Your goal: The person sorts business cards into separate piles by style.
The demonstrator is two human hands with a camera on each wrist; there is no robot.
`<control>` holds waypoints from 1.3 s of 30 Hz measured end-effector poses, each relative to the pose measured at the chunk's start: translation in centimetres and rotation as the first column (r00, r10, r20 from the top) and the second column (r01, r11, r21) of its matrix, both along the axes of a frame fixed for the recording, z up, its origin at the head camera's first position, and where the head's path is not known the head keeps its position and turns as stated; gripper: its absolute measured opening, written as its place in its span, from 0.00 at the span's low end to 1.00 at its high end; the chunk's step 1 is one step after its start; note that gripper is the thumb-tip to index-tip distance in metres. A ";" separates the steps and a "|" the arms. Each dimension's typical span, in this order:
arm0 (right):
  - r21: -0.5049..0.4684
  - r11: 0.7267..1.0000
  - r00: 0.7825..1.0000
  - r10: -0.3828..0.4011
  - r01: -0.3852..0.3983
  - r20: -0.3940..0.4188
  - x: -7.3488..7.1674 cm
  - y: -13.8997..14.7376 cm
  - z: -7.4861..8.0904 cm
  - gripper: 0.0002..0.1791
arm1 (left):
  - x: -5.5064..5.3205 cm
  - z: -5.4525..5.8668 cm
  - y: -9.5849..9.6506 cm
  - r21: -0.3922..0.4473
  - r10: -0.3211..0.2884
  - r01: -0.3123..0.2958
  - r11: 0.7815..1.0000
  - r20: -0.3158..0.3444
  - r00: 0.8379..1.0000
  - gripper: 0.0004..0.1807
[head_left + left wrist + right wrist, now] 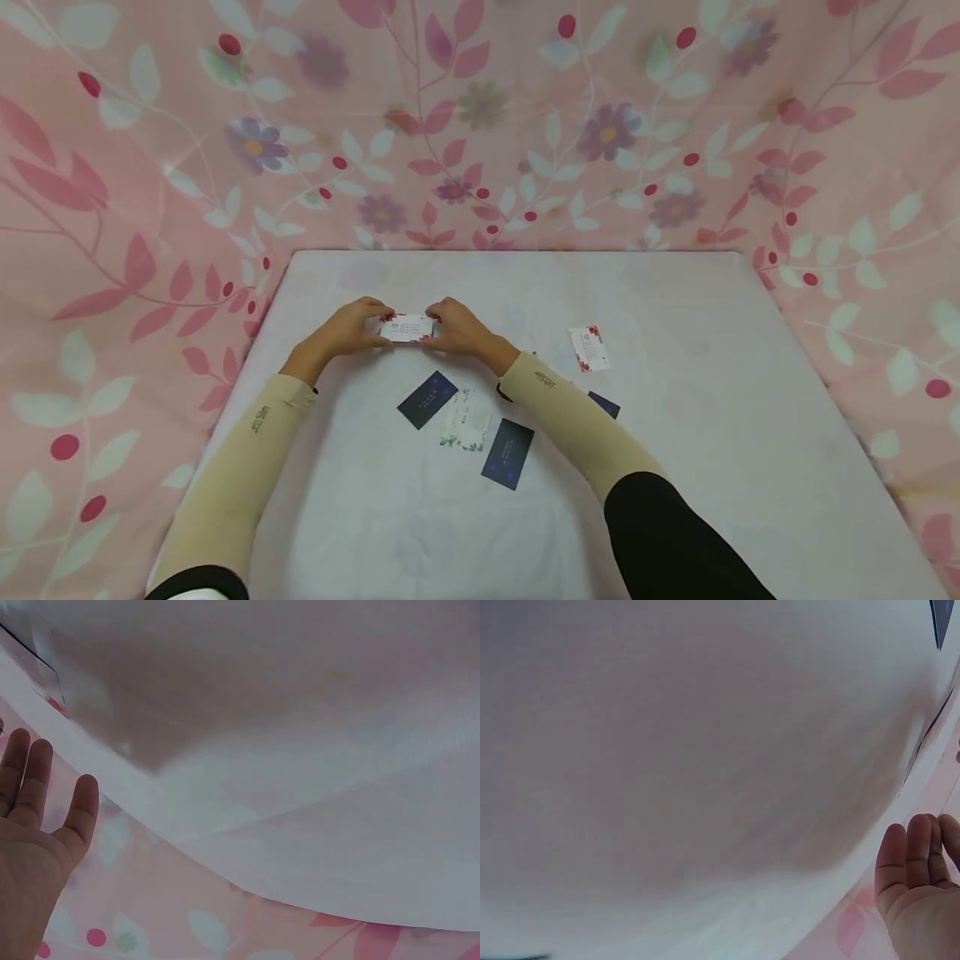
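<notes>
In the head view, a white business card [406,328] with red flowers at its corners is held level at the left part of the table. My left hand [348,327] pinches its left end between thumb and fingers. At its right end, my right hand [459,329] grips it the same way. The left wrist view catches the left hand [37,825] with several fingers extended and a sliver of the card [34,671] at the upper left. Only part of the right hand [919,892] shows in the right wrist view.
Nearer me lie a dark blue card [427,400], a white card with green leaves [465,421] and another dark blue card [507,454]. Right of my right arm are a red-flowered white card [589,348] and a partly hidden dark card [606,404]. A white cloth covers the table [712,467].
</notes>
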State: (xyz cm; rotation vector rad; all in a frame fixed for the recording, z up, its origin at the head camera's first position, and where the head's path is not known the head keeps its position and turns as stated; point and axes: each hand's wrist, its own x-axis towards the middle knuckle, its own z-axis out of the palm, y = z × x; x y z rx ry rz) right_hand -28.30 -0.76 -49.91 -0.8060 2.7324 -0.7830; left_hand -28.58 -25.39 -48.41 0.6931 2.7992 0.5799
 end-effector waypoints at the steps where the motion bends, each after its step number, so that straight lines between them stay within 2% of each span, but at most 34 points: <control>1: 0.005 1.000 1.000 -0.002 0.002 0.008 -0.2 -0.3 -0.1 0.34 | -0.2 -0.1 -0.2 -0.012 -0.001 0.001 1.000 0.005 1.000 0.37; 5: 0.015 1.000 1.000 -0.020 0.019 0.024 -1.0 -1.1 -0.1 0.33 | -1.1 -0.4 -0.7 -0.034 -0.009 0.009 0.999 0.012 1.000 0.36; 8: 0.004 1.000 0.999 -0.017 0.017 0.035 -1.6 -1.4 -0.2 0.32 | -1.5 -0.4 -1.0 -0.019 0.013 -0.012 1.000 0.026 1.000 0.36; 12: 0.006 1.000 0.999 -0.006 0.006 0.047 -2.3 -1.7 -0.7 0.33 | -1.7 -0.7 -1.3 0.007 0.033 -0.034 0.999 0.043 0.999 0.37; 16: 0.017 1.000 0.999 -0.007 0.006 0.050 -2.7 -1.8 -0.8 0.32 | -1.9 -1.1 -1.4 0.011 0.017 -0.017 1.000 0.028 0.999 0.36; 22: 0.022 1.000 0.997 -0.015 0.013 0.072 -2.8 -2.1 -0.7 0.31 | -2.2 -1.5 -1.7 -0.013 0.028 -0.027 1.000 0.037 0.999 0.35; 29: 0.037 0.999 0.998 -0.012 0.009 0.059 -2.6 -2.2 -0.6 0.31 | -2.3 -1.7 -1.6 -0.061 0.048 -0.045 0.997 0.053 0.997 0.34; 39: 0.025 1.000 0.998 -0.019 0.017 0.066 -2.7 -2.0 -1.0 0.33 | -2.5 -1.9 -1.7 -0.069 0.019 -0.016 0.998 0.040 0.999 0.33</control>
